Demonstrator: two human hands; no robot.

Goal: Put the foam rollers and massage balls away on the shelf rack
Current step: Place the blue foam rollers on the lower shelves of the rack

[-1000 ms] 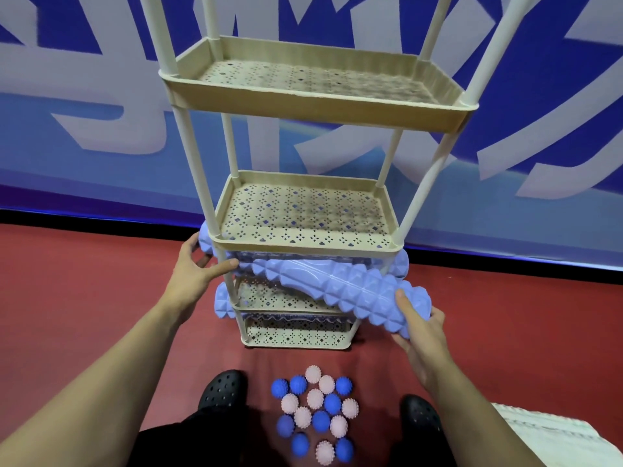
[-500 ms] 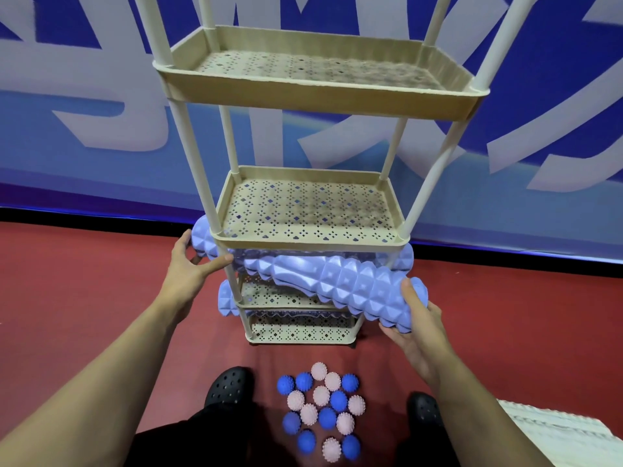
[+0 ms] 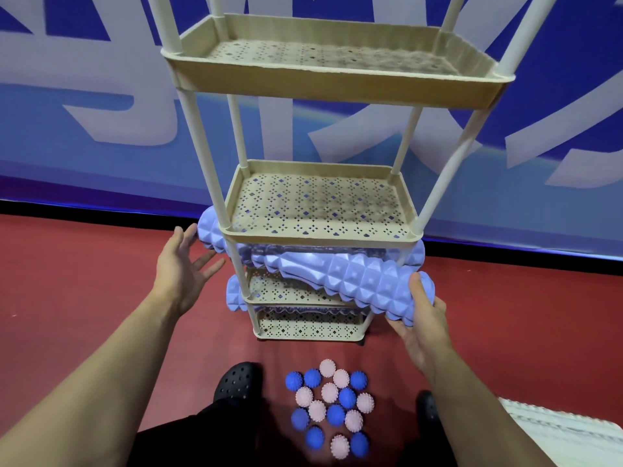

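- The foam roller in hand (image 3: 354,281) lies with its long axis roughly left to right across the front of the shelf rack (image 3: 337,85), tilted; its right end sticks out past the right front post and sits lower and nearer the person, while its left part runs in under the second tier toward the third shelf.
- The right hand (image 3: 423,318) is the nearer one and the only one gripping this roller; its fingers cup the right end from below and the thumb curls over the top, so it is clasped round the roller's end.
- The left hand (image 3: 183,264) is spread, fingers straight and apart, palm turned toward the rack; it holds nothing and hovers just beside the left end of another roller (image 3: 210,232) that juts out past the left front post; whether a fingertip touches it cannot be told.
- A third roller end (image 3: 234,296) shows lower on the left, at the tier beneath.
- Judgement: the next move turns on levelling the tilted roller and sliding it leftward along its own axis between the posts; the right hand would push, the left hand stands ready to steady the far side.
- The massage balls (image 3: 332,407), blue and pink, lie clustered on the red floor (image 3: 67,298) between the person's dark shoes (image 3: 236,379), well apart from both hands and not yet shelved.
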